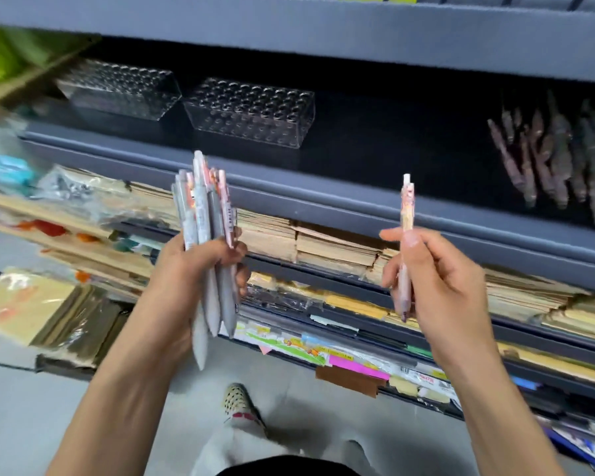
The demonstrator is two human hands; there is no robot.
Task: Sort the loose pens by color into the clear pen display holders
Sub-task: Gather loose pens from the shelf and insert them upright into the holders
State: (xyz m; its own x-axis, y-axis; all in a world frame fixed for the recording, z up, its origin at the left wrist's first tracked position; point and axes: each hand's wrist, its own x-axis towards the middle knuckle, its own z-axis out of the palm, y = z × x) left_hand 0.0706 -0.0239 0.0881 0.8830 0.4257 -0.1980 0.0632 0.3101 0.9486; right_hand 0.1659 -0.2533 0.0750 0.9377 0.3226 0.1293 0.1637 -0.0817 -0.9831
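Blur on far-right pens (557, 159) (colours unreadable) — left hand (200, 269) grips pen bundle (203, 207), right hand (437, 280) pinches single pen (407, 207); grey shelf (358, 204).

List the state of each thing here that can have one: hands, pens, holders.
left hand: grips the bundle of pens.
bundle of pens: held upright, clicker ends up, not yet sorted.
right hand: pinches the single pen.
single pen: held upright, apart from the bundle.
left clear holder: on the shelf, no pens in it.
right clear holder: on the shelf, holes empty.
pile of pens: lying loose on the shelf, blurred.
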